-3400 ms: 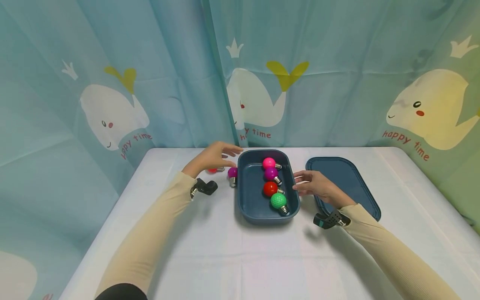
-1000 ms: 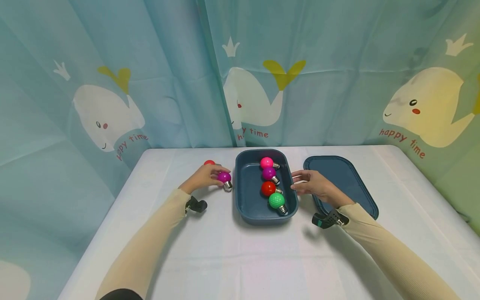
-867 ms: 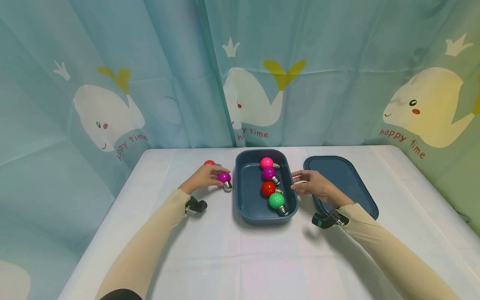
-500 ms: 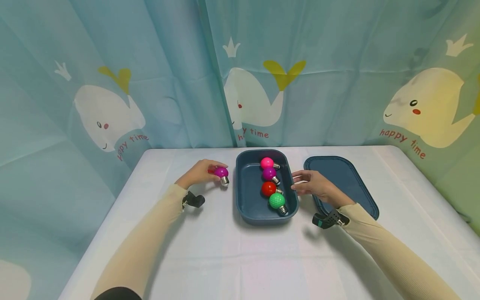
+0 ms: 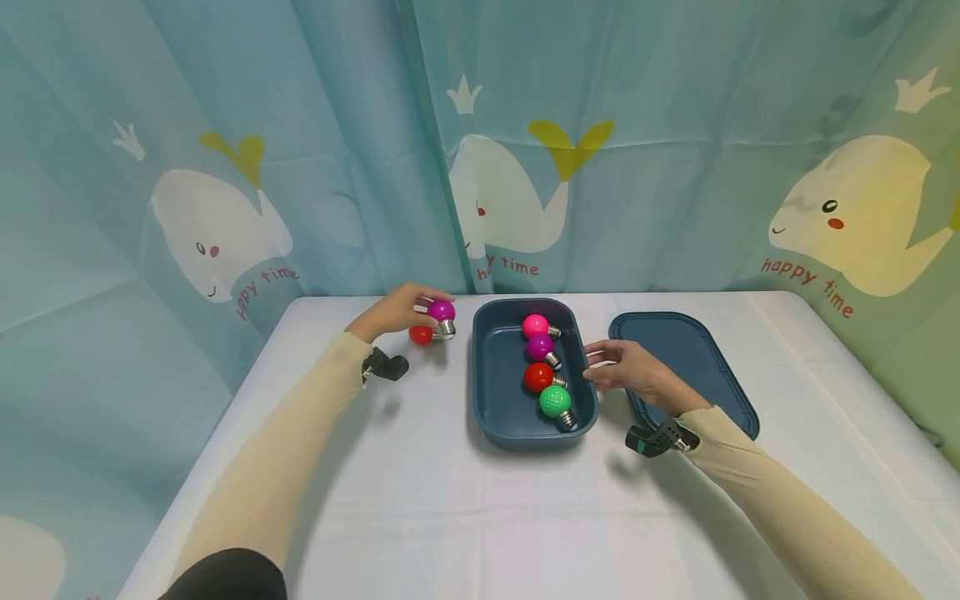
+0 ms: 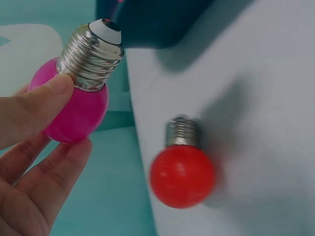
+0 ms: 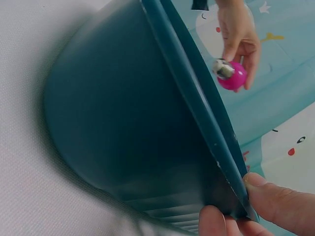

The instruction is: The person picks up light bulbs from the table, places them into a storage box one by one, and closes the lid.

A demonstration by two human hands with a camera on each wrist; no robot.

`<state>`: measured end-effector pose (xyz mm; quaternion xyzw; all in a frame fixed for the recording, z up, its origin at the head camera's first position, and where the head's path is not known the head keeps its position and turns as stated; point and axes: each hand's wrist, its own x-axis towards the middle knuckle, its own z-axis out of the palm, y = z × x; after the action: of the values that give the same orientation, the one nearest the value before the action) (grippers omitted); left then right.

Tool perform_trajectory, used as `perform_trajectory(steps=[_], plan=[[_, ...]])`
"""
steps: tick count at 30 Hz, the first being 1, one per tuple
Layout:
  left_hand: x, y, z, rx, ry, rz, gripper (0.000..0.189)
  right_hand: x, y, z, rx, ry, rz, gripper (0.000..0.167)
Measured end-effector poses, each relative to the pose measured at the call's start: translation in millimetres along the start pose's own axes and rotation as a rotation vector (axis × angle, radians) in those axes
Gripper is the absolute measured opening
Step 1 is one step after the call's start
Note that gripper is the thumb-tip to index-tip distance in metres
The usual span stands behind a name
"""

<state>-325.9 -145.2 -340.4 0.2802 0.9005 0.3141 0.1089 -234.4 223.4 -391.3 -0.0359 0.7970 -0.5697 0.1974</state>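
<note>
My left hand (image 5: 393, 313) pinches a purple light bulb (image 5: 442, 311) by its round globe, thumb near the metal screw base (image 6: 91, 56) in the left wrist view. The bulb is held above the white table, base pointing away from the palm. Just below it, a red light bulb (image 5: 421, 335) lies on the cloth, left of the dark blue box (image 5: 536, 442). My right hand (image 5: 636, 373) grips the box's right rim, with the thumb (image 7: 275, 199) on one side and fingers on the other. Inside the box lie pink (image 5: 535, 326), purple (image 5: 539, 347), red (image 5: 537, 377) and green (image 5: 555, 402) bulbs.
A dark blue lid (image 5: 686, 350) lies flat on the table (image 5: 465, 517) to the right of the box, partly behind my right hand. A curtain (image 5: 360, 208) printed with whales hangs right behind the table's back edge.
My left hand reached down to the purple bulb beside the box, took hold of it, then raised it back and slightly left. The red bulb came back into sight; my right hand stayed at the rim.
</note>
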Motion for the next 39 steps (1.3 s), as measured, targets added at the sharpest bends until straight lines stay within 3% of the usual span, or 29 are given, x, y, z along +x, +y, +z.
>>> perform_trajectory(steps=[8, 21, 28, 35, 39], plan=[[19.4, 17.3, -2.4, 0.033, 0.008, 0.027, 0.045, -0.4, -0.8, 0.1, 0.006, 0.002, 0.002, 0.056], [55.9, 40.5, 25.2, -0.018, -0.046, 0.071, 0.044, 0.3, -1.4, 0.3, -0.002, 0.016, 0.024, 0.056], [69.4, 45.7, 38.5, -0.018, -0.101, 0.034, 0.044, 1.3, 1.2, -0.5, -0.005, 0.019, 0.027, 0.057], [77.3, 48.2, 49.1, 0.008, -0.134, 0.009, 0.044, -2.7, 0.6, -4.0, 0.027, -0.021, -0.045, 0.064], [80.6, 48.3, 54.2, 0.051, -0.146, 0.015, 0.043, -1.1, 0.9, -3.0, 0.01, -0.002, -0.012, 0.062]])
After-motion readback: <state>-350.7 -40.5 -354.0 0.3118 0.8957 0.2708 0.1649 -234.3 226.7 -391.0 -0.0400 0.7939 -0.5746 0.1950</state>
